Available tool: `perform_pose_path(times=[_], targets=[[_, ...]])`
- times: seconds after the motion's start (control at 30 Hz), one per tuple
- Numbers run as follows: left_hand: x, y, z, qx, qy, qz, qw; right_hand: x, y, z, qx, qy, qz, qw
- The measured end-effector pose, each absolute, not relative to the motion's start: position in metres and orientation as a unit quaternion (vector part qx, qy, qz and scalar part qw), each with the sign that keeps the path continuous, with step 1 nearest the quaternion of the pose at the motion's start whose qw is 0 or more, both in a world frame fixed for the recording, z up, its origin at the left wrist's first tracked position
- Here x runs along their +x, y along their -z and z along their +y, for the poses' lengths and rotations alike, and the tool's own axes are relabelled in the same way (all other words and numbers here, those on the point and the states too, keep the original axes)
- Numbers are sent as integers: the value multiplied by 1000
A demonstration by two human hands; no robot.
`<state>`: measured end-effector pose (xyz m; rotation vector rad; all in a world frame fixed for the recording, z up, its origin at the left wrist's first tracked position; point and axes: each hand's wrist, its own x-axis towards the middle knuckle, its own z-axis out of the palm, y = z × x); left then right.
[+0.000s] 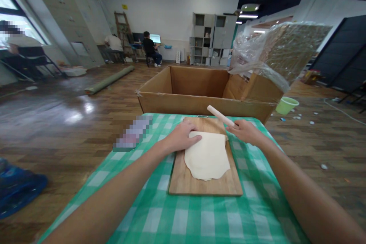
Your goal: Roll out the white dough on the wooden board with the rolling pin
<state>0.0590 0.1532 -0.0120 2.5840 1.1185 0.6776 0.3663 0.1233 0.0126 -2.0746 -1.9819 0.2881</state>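
Observation:
A flat sheet of pale dough [207, 157] lies on a wooden cutting board [183, 183], which rests on a table with a green checked cloth [160, 221]. My left hand [180, 136] lies on the far left corner of the dough, fingers bent down onto it. My right hand [246, 130] is closed round one end of a pale rolling pin [220, 115], lifted at the board's far right corner and pointing away to the left.
A large open cardboard box [200, 91] stands just beyond the table, with a plastic-wrapped bundle [283, 51] on its right side. A green cup [286, 105] sits on the wooden floor at right. Two people sit at desks far back.

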Motion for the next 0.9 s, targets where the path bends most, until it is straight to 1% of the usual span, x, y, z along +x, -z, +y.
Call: perform_pose_path(times=[0.1,0.2,0.27,0.33,0.4,0.43,0.5,0.63,0.73,0.83,0.9], targets=[[58,11,152,882,-216,399,131,370,-18,121,-725,-121,-666,126],[58,9,155,880,-224,395,141,370,-27,116,-710,-160,-669,149],[57,6,158,862,-276,404,132,365,-30,112,-671,-165,-703,165],[55,-1,161,816,-371,431,102,356,-31,109,-622,-138,-753,164],[53,-9,161,765,-455,452,58,344,-28,105,-592,-96,-788,138],[53,-12,161,755,-474,452,40,337,-26,103,-589,-77,-795,121],[53,-16,158,778,-454,433,32,325,-19,100,-597,-33,-796,92],[58,-5,150,862,-317,391,56,311,-6,97,-584,42,-808,64],[62,8,146,877,-263,400,41,310,1,99,-565,87,-817,76],[66,12,141,881,-241,407,12,313,6,102,-558,126,-814,100],[68,12,137,882,-237,407,-7,313,8,103,-558,128,-814,94]])
